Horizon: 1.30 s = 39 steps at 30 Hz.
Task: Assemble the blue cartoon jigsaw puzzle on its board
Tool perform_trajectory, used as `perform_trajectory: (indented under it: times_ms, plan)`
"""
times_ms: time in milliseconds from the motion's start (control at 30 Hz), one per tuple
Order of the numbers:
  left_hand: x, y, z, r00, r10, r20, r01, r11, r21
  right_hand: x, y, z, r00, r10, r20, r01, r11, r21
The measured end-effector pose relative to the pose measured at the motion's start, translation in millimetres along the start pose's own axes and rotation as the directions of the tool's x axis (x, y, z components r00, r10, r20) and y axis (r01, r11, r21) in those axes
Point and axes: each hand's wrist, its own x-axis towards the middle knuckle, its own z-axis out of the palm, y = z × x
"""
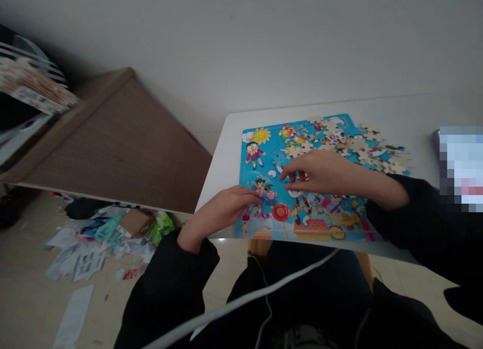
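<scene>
On the left of the puzzle board we are resting our left hand, fingers loosely extended; over the board's middle our right hand is hanging with bent fingers, and we cannot tell if they are gripping anything. Upon and beyond the board's right side, loose pieces are lying, probably light, stiff, fragile at knobs, best held by edges; we are finding no readable label.
</scene>
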Motion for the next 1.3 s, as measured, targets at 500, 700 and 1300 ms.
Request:
perform_trajectory:
  times_ms: [500,700,1300]
  plan:
    - [7,24,15,0.951,-0.298,-0.088,0.310,0.926,0.214,0,-1,9,0.997,-0.066,-0.040,0.063,0.996,-0.064]
    - [-20,31,22,0.917,-0.368,-0.155,0.394,0.898,0.196,0,-2,8,0.998,-0.058,-0.028,0.058,0.998,-0.022]
    - [-53,60,62,0.927,0.106,-0.361,0.065,0.900,0.432,0,-3,7,0.998,-0.049,-0.032,0.048,0.998,-0.030]
